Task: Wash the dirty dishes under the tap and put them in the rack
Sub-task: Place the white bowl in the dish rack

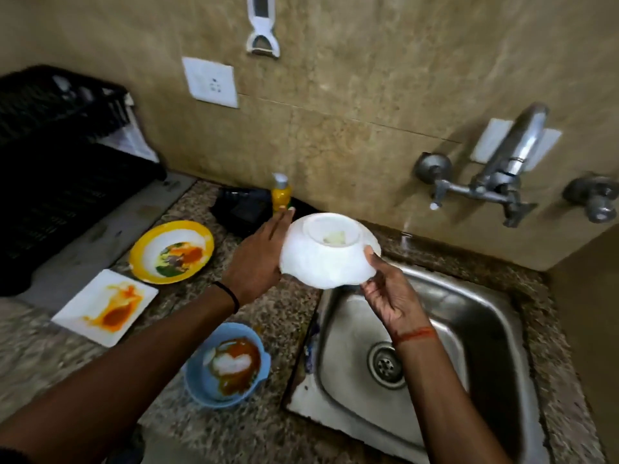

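A white bowl (326, 254) hangs upside down above the sink's left rim, between my two hands. My left hand (259, 257) lies flat against its left side with straight fingers. My right hand (385, 289) grips its near right edge from below, thumb on the outside. The steel sink (469, 329) lies under my right hand. The tap (512, 162) juts from the wall at the right. On the counter sit a stained yellow-rimmed plate (172, 251), a stained white square plate (105, 306) and a blue bowl (227, 365) with orange sauce. The black dish rack (57, 155) stands at far left.
A yellow soap bottle (280, 194) stands by the wall behind the bowl, next to a black object (241, 209). A white socket (211, 82) and a hanging peeler (262, 28) are on the tiled wall. Speckled granite counter (254, 426) surrounds the sink.
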